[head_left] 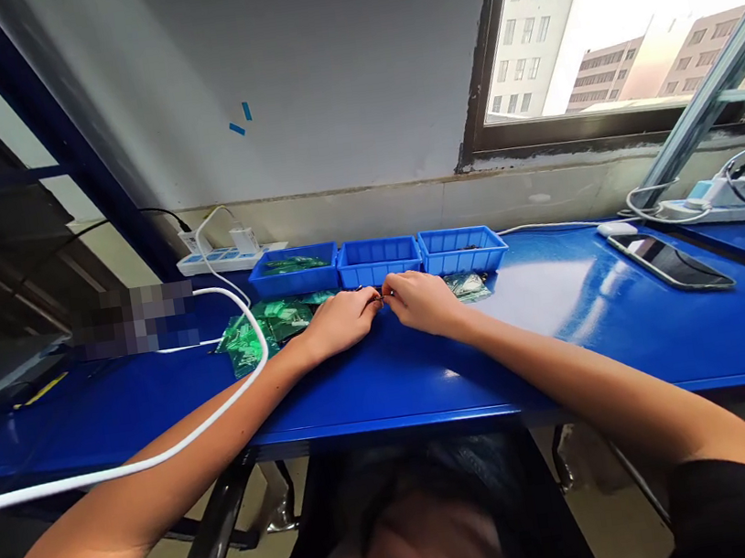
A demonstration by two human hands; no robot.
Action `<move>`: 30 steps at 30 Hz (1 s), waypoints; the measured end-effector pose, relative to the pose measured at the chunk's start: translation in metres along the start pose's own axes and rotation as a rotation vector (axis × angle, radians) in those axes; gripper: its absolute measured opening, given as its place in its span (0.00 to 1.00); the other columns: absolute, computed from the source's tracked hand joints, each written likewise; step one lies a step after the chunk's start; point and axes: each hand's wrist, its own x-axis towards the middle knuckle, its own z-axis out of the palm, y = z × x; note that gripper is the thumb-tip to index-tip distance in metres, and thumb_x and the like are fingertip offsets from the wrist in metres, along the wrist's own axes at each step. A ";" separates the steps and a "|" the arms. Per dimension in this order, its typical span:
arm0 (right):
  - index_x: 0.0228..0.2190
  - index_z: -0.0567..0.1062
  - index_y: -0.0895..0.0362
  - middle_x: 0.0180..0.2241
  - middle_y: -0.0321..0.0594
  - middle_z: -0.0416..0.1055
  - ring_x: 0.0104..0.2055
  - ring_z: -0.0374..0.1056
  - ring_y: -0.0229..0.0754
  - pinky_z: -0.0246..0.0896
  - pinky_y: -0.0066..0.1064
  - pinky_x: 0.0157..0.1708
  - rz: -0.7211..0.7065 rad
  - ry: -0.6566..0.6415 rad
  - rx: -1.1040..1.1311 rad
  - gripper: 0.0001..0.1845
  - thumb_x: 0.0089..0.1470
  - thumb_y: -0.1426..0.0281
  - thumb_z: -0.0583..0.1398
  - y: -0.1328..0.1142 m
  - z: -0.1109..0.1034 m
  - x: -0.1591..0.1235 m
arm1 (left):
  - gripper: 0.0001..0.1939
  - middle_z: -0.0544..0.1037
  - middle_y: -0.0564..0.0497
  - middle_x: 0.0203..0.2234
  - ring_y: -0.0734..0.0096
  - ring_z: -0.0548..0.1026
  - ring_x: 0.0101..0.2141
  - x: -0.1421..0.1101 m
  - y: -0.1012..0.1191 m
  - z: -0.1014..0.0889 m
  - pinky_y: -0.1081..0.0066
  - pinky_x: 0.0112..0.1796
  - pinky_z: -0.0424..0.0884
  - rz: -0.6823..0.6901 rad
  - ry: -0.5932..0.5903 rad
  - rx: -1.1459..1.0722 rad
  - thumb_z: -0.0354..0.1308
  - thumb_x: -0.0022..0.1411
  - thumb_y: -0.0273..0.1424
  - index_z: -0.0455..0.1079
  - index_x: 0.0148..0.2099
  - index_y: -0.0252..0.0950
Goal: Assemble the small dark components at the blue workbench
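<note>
My left hand (345, 319) and my right hand (421, 302) meet fingertip to fingertip over the blue table, in front of the middle blue bin (381, 274). Both hands are closed in a pinch. Between the fingertips is a small dark piece (381, 299), too small to name. Beside my left hand lie green circuit boards in clear bags (252, 337). Just past my right hand is a small clear bag (467, 287) with light-coloured parts in it.
The left bin (296, 280) holds green pieces; the right bin (464, 259) has a few dark bits. A white cable (249, 384) arcs across my left forearm. A phone (671, 260) lies at the right. Power strips (224, 261) stand along the wall.
</note>
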 end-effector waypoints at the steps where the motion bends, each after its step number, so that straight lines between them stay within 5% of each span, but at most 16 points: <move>1: 0.40 0.71 0.57 0.40 0.43 0.74 0.44 0.68 0.43 0.58 0.28 0.37 -0.003 0.001 0.003 0.13 0.58 0.68 0.49 0.000 0.000 0.000 | 0.16 0.77 0.50 0.40 0.64 0.75 0.40 0.000 0.000 0.000 0.71 0.37 0.67 -0.002 -0.003 0.010 0.40 0.64 0.36 0.67 0.44 0.40; 22: 0.38 0.71 0.57 0.35 0.40 0.75 0.36 0.69 0.41 0.53 0.27 0.30 0.048 -0.044 0.103 0.10 0.57 0.71 0.51 0.002 0.002 0.002 | 0.15 0.77 0.49 0.40 0.62 0.74 0.40 0.002 -0.005 0.001 0.69 0.37 0.66 0.075 -0.038 0.017 0.40 0.63 0.34 0.68 0.43 0.39; 30: 0.36 0.69 0.57 0.33 0.39 0.74 0.37 0.69 0.41 0.50 0.27 0.27 0.044 0.036 0.109 0.08 0.55 0.71 0.52 0.000 0.007 0.001 | 0.14 0.77 0.48 0.38 0.61 0.74 0.38 0.003 -0.006 0.001 0.69 0.36 0.66 0.091 -0.046 0.026 0.41 0.63 0.33 0.68 0.40 0.38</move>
